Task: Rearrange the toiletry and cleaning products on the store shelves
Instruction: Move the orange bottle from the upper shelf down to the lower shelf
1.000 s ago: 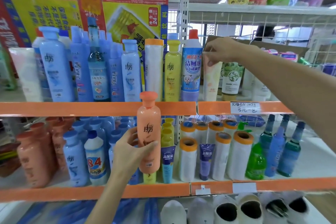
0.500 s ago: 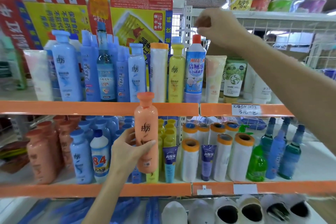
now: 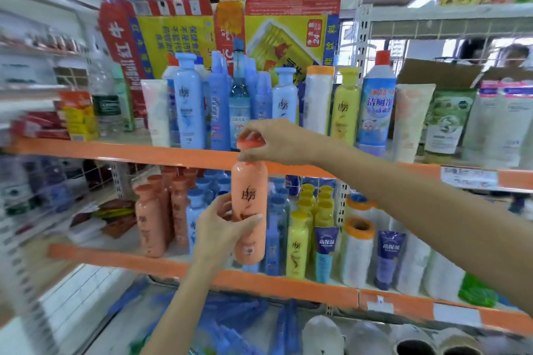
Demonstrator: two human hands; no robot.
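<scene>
Two hands now hold one orange bottle (image 3: 249,210) in front of the shelves. Only one view is given, from the head.

My left hand (image 3: 222,229) wraps around the bottle's middle, thumb on one side and fingers on the other, closed tight on it. My right hand (image 3: 277,141) is new here. A moment ago it was up high by the red-capped cleaner (image 3: 376,104) on the top shelf (image 3: 115,150), holding nothing. Now it has come down and pinches the orange cap (image 3: 250,140) from above, fingers pressed on the cap.

The bottle stands upright in the air, just in front of the top shelf's orange edge. It touches no shelf. The camera has also swung left, so the left side looks blurry.

More orange bottles (image 3: 157,216) stand together on the lower shelf (image 3: 129,259), to the left. Blue ones and yellow bottles (image 3: 300,233) stand behind and beside the held one.

I think the bottle is getting passed from one hand to the other, or steadied. It likely belongs with its orange friends down on the left, so the job of sorting is not done yet.
</scene>
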